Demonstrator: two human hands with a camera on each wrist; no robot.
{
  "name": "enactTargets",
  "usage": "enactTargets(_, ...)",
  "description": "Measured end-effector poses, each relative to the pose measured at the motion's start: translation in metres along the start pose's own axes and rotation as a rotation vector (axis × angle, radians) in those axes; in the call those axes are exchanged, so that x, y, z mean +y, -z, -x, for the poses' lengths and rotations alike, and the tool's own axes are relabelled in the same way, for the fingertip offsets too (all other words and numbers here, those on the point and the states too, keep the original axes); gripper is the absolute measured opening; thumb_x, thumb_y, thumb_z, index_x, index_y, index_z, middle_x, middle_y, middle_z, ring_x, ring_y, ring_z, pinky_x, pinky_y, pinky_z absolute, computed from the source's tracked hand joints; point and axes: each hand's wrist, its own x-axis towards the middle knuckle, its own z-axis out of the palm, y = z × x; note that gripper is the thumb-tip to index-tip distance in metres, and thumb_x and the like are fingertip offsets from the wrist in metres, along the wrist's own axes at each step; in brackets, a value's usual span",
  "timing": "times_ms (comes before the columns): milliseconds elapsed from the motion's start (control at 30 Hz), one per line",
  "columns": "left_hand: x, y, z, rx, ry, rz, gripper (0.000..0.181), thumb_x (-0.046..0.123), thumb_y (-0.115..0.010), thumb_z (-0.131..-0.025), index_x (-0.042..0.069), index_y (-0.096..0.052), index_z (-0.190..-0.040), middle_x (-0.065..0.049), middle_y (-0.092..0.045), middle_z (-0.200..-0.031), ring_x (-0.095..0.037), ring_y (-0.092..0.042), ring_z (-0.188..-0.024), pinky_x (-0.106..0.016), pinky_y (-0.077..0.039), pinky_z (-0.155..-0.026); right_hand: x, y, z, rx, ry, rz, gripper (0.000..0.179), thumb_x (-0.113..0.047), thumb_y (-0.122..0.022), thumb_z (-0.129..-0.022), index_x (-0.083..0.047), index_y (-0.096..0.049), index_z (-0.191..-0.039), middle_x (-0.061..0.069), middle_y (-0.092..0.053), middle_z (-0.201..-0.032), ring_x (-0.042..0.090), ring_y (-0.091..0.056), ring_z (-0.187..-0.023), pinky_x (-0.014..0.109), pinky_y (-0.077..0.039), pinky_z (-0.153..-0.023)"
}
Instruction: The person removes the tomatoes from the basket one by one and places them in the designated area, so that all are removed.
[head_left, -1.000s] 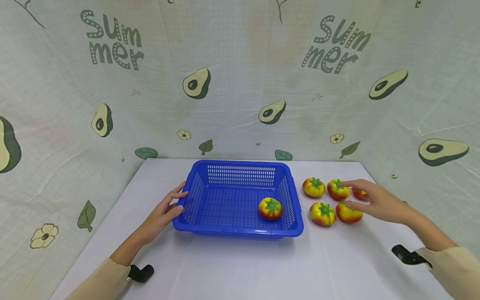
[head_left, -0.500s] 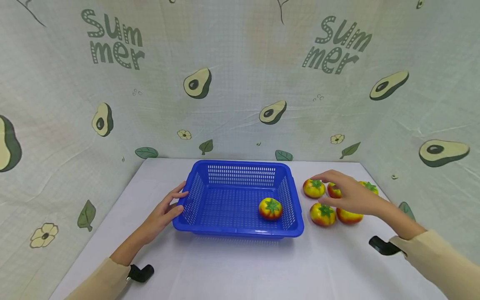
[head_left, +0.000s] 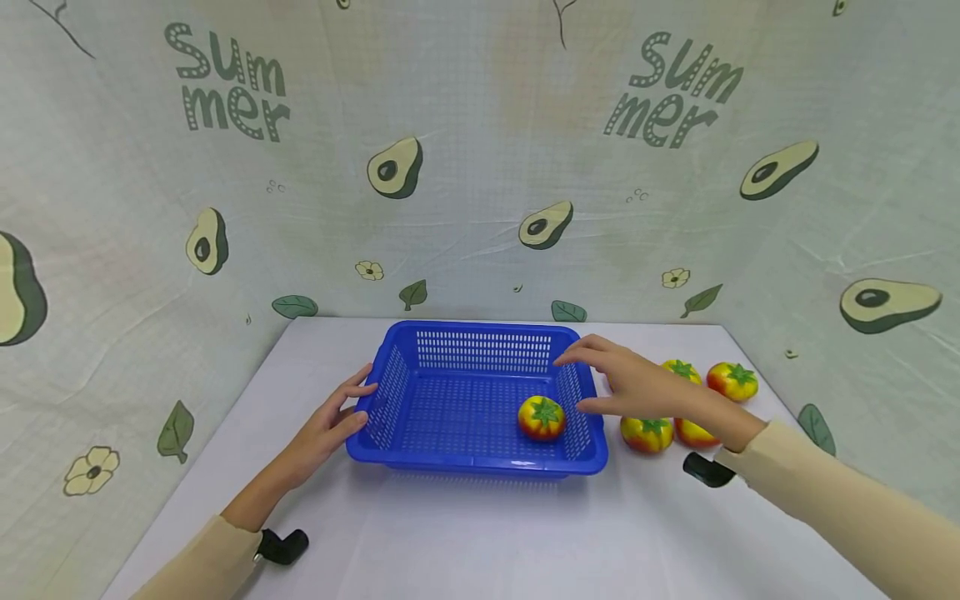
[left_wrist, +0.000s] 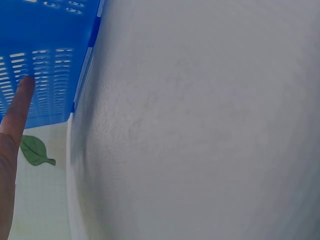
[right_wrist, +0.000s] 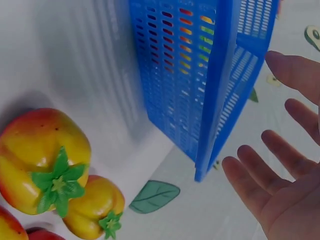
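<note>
A blue plastic basket (head_left: 480, 392) with slotted walls stands on the white table. One red-and-yellow tomato (head_left: 542, 418) with a green star-shaped top lies inside it, on the right. My left hand (head_left: 330, 429) rests at the basket's left rim, fingers extended; in the left wrist view a finger (left_wrist: 19, 102) lies against the slotted wall. Over the right rim is my right hand (head_left: 626, 383), thumb and fingers spread, holding nothing. The right wrist view shows that hand (right_wrist: 285, 175) with a bare palm, beside the basket's edge.
Right of the basket lie several more tomatoes, among them a front one (head_left: 647, 436) and a far right one (head_left: 732, 381); my right hand and forearm partly cover the group. A printed cloth (head_left: 465, 167) hangs behind and along both sides of the table (head_left: 465, 533).
My right hand has moved left from above the tomatoes to the basket's right rim, uncovering the far right tomato. My left hand and the basket have stayed put.
</note>
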Motion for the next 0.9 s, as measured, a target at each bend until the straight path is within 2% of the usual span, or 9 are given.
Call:
enactTargets(300, -0.001, 0.0, -0.001, -0.008, -0.005, -0.001, 0.044, 0.018, -0.051, -0.113, 0.011, -0.046, -0.156, -0.007, -0.009, -0.18, -0.058, -0.02, -0.156, -0.039, -0.049, -0.113, -0.007, -0.011, -0.022, -0.153, 0.001, 0.01, 0.059, -0.017, -0.086, -0.09, -0.021, -0.063, -0.144, 0.01, -0.058, -0.142, 0.034, -0.06, -0.132, 0.052, -0.059, -0.101)
enactTargets(567, -0.002, 0.001, 0.0, -0.004, -0.008, -0.011, 0.044, 0.018, -0.052, -0.112, 0.012, -0.046, -0.155, -0.006, -0.01, -0.18, -0.058, -0.021, -0.156, -0.045, -0.049, -0.113, -0.01, -0.022, -0.033, -0.27, 0.026, 0.02, 0.057, -0.017, -0.086, -0.091, -0.018, -0.063, -0.144, 0.009, -0.056, -0.145, 0.033, -0.058, -0.134, 0.053, -0.056, -0.106)
enactTargets(900, -0.002, 0.001, 0.0, -0.007, -0.012, 0.008, 0.043, 0.017, -0.052, -0.112, 0.011, -0.047, -0.155, -0.004, -0.01, -0.18, -0.056, -0.019, -0.158, -0.024, -0.048, -0.11, -0.012, -0.029, -0.044, -0.374, 0.008, 0.039, 0.051, -0.017, -0.085, -0.092, -0.02, -0.067, -0.139, 0.011, -0.057, -0.14, 0.034, -0.057, -0.132, 0.056, -0.055, -0.106)
